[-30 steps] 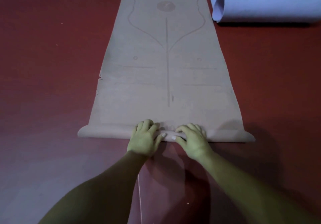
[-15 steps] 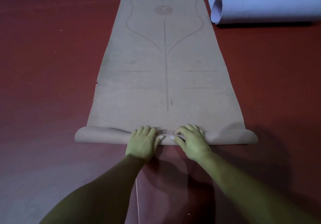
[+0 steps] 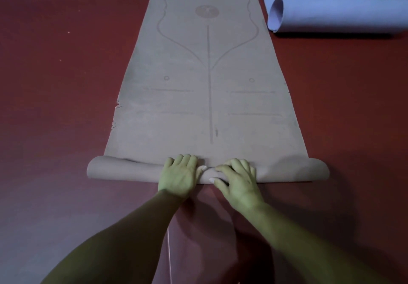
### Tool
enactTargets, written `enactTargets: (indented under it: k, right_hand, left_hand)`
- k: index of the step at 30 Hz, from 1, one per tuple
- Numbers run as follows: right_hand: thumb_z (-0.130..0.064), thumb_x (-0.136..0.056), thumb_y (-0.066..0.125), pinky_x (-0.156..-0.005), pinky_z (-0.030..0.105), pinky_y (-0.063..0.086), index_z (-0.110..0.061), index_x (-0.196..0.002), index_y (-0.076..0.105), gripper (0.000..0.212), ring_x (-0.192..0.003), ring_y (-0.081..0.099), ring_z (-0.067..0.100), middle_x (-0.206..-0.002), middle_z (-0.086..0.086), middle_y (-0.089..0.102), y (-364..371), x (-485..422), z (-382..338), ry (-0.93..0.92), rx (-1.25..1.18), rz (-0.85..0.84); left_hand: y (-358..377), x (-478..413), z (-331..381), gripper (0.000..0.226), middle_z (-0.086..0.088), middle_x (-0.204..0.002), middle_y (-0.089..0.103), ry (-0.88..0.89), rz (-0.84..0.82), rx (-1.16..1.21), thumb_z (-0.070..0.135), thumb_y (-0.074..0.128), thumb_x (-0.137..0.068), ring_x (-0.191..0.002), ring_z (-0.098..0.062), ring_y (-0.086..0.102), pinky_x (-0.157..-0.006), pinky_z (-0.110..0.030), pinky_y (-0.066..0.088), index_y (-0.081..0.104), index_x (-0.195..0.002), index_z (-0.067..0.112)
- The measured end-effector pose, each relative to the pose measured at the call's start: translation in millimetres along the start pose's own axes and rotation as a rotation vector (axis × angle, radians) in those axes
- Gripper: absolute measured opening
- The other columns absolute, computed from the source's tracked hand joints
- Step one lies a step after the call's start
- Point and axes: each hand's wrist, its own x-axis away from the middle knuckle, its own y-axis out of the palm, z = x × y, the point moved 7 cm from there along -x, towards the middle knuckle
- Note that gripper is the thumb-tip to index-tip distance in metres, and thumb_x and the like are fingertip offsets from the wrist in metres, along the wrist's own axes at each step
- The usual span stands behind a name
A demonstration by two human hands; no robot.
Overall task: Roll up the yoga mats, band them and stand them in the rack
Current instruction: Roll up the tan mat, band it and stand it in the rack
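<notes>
While our left hand point(image 3: 180, 174) and right hand point(image 3: 239, 181) gripped the rolled near end of the tan yoga mat point(image 3: 209, 107) side by side at its middle, fingers curled over the top of the roll and thumbs almost meeting, the rest of the mat lay flat on the red floor point(image 3: 55, 85), its printed alignment lines facing up. A lavender mat point(image 3: 331, 14), partly rolled, lay near its far right edge. A thin white cord point(image 3: 169, 257) ran along the floor between our forearms.
</notes>
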Motion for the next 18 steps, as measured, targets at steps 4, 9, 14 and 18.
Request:
enactTargets:
  k: [4,9,14,18]
  right_hand:
    - [-0.062,-0.083,0.049,-0.096,0.031,0.027,-0.029,-0.103,0.075,0.047,-0.102,0.043,0.013,-0.099,-0.009,0.060,10,-9,9,0.069,-0.076,-0.117]
    - [-0.066,-0.083,0.054,-0.091,0.021,0.020,-0.032,-0.106,0.075,0.046,-0.109,0.048,0.014,-0.102,-0.012,0.062,13,-23,16,0.130,-0.121,-0.216]
    - [-0.059,-0.088,0.063,-0.094,0.023,0.021,-0.031,-0.107,0.076,0.036,-0.110,0.047,0.016,-0.101,-0.010,0.056,14,-31,17,0.137,-0.087,-0.233]
    - [-0.059,-0.083,0.048,-0.095,0.039,0.031,-0.029,-0.095,0.076,0.042,-0.098,0.046,0.020,-0.096,-0.004,0.056,-1,-35,2,0.102,0.085,-0.031]
  left_hand:
    - [-5,-4,1,0.037,-0.004,-0.084,0.059,0.023,0.055,0.001,0.043,0.041,-0.099,-0.073,-0.029,0.054,-0.070,-0.041,0.032,0.063,-0.088,0.015]
    - [-21,-2,6,0.029,-0.004,-0.088,0.058,0.073,0.148,0.033,0.038,0.042,-0.102,-0.076,-0.029,0.053,-0.072,-0.041,0.035,0.061,-0.095,0.017]
    - [-12,1,3,0.036,-0.001,-0.090,0.061,0.074,0.047,0.010,0.044,0.044,-0.101,-0.080,-0.028,0.055,-0.074,-0.040,0.037,0.070,-0.103,0.019]
    - [-9,-11,0,0.040,0.000,-0.083,0.059,0.006,-0.004,0.011,0.046,0.040,-0.098,-0.074,-0.027,0.055,-0.072,-0.040,0.030,0.068,-0.088,0.020]
